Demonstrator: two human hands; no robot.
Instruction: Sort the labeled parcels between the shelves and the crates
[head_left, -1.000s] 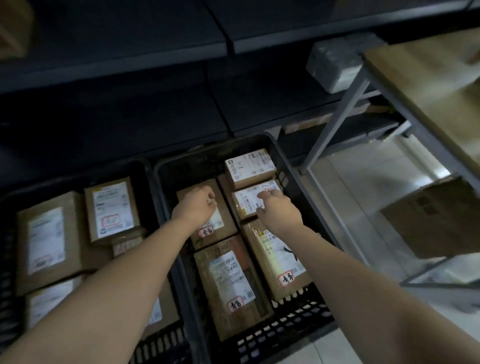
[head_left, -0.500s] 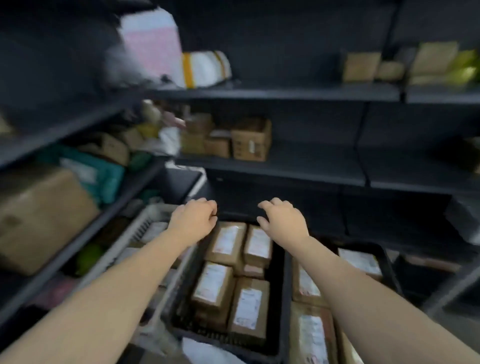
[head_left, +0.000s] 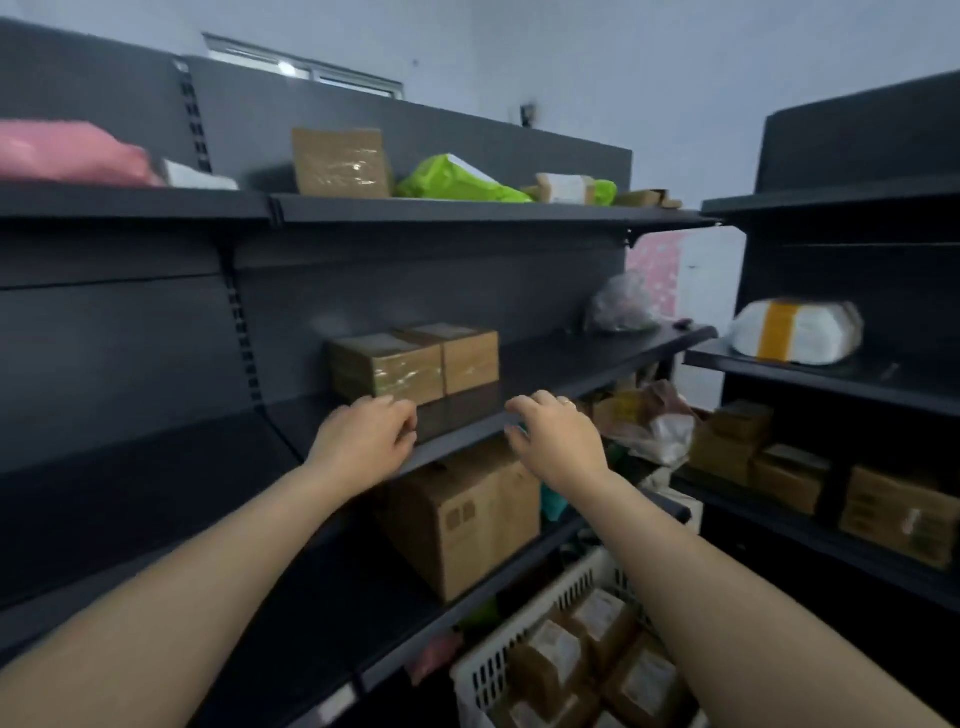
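Observation:
Two taped cardboard boxes (head_left: 384, 369) (head_left: 464, 353) stand side by side on the dark middle shelf (head_left: 597, 364). My left hand (head_left: 363, 439) hovers at the shelf's front edge just below the left box, fingers loosely curled, holding nothing. My right hand (head_left: 556, 441) is at the shelf edge to the right of the boxes, fingers spread and empty. Low at the right, a white crate (head_left: 498, 670) holds several labeled brown parcels (head_left: 602, 618).
A large cardboard box (head_left: 467, 519) sits on the shelf below. The top shelf carries a brown box (head_left: 340, 161), a green bag (head_left: 457, 184) and a pink bag (head_left: 67, 153). The right shelving unit holds a white parcel with yellow tape (head_left: 795, 332) and brown boxes (head_left: 904, 514).
My view swung up from the black crates on the floor to the shelves. Both hands left the crate parcels and rose, empty, to the middle shelf.

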